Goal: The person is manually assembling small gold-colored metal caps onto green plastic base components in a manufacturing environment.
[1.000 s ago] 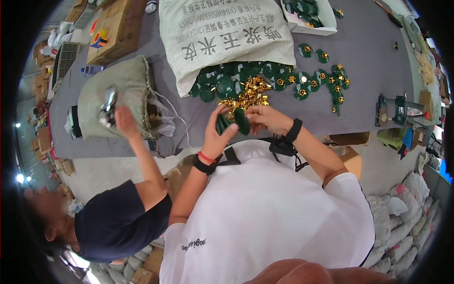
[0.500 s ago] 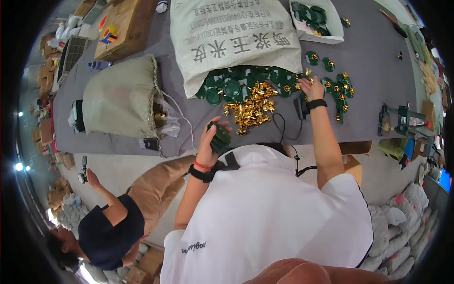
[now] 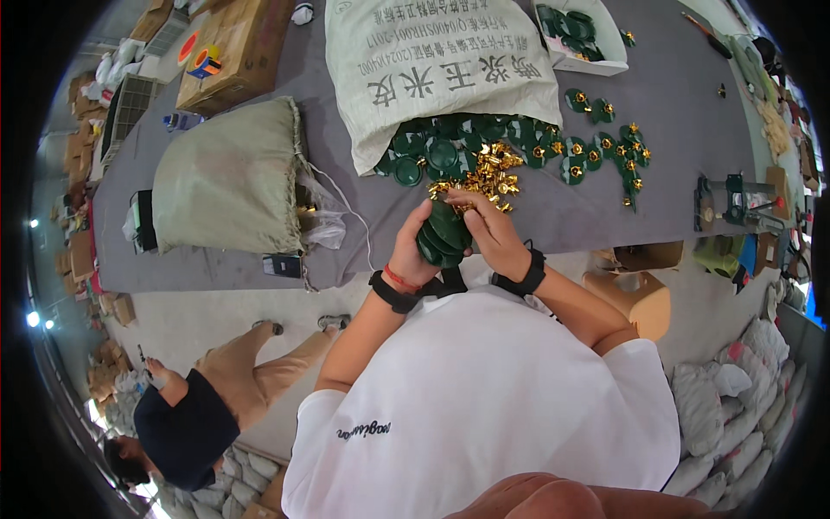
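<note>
A stack of green round discs (image 3: 443,238) sits fanned in my left hand (image 3: 408,251), which is closed around it at the table's near edge. My right hand (image 3: 503,244) bends over the stack from the right, fingers together; whatever its fingertips hold is hidden. Just beyond both hands lies a heap of small gold flower-shaped pieces (image 3: 500,173). More green discs (image 3: 441,154) spill from the mouth of a white woven sack (image 3: 441,73). To the right, several green discs with gold centres (image 3: 596,156) lie on the grey tabletop (image 3: 562,212).
A white box (image 3: 609,65) of green discs stands at the far right. On the left are a khaki drawstring sack (image 3: 229,177) and a cardboard box (image 3: 246,52). A hand-press-like tool (image 3: 735,208) stands at the right edge. Another person (image 3: 186,428) is behind on the left.
My right hand has come from the discs on the right back to the stack in my left hand. Both hands now meet beside the gold heap. The other person has shifted stance.
</note>
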{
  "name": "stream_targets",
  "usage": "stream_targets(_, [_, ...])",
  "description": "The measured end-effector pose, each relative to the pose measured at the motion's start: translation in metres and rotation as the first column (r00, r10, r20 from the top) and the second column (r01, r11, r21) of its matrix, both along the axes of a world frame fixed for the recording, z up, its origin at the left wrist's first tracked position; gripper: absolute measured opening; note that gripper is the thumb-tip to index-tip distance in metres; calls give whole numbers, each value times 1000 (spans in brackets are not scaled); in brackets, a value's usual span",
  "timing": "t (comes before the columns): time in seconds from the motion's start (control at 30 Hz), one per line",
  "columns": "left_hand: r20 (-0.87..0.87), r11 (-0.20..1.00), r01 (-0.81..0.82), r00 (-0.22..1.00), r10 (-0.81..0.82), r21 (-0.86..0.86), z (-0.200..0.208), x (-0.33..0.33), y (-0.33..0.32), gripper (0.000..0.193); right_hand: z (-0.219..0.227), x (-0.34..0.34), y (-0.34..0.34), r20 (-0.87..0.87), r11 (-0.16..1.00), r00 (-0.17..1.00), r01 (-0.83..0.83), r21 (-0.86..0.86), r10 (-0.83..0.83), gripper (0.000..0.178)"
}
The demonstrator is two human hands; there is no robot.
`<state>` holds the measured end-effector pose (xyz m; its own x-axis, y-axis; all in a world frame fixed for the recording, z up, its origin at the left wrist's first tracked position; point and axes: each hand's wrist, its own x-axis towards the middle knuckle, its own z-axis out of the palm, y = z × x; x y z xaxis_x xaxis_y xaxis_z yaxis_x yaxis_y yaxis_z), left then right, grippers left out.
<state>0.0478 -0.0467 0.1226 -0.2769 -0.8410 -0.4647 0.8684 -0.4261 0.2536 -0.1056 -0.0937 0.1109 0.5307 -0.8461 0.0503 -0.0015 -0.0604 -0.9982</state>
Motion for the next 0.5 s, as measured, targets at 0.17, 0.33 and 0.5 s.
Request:
stream_targets(0.17, [-18, 997, 53, 998, -54, -58, 5, 10, 4, 46, 22, -11, 2, -235, 856, 959, 15, -518, -159, 25])
stream_targets(0.33, [120, 981, 153, 983, -139, -121, 5, 10, 4, 47, 21, -4, 17, 6, 954, 955, 295, -43, -295, 10])
stream_targets(0.5, [211, 981, 154, 969, -126, -118, 3, 10, 7, 46, 12, -1, 20, -82, 941, 947, 295, -168, -312, 11])
